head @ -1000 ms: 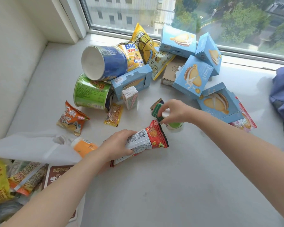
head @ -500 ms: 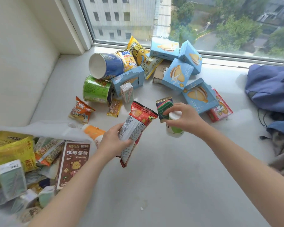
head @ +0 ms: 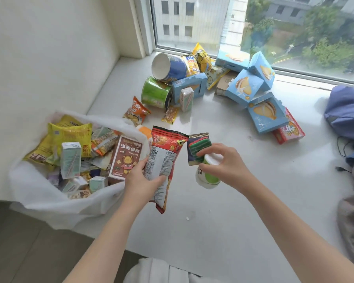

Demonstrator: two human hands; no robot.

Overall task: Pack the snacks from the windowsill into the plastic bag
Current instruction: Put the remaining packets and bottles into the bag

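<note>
Two arms in view, both bare. L forearm point(head: 102, 242) shows uncovered from the wrist down to where it leaves the frame, crossing the near edge of the windowsill point(head: 243, 231). R forearm point(head: 284, 225) is likewise uncovered, over the sill's right part and out at the btm-right corner. L hand point(head: 140, 180) & R hand point(head: 226, 167) are bare too, both above the sill's middle. Nails are too small to judge.

Clothing: only one bit shows, a white/off-white fabric point(head: 157, 271) just below the sill's near edge, betw. the two forearms. It has soft folds w/ one darker crease or seam running down it. Can't tell if it's a top or trousers.
</note>
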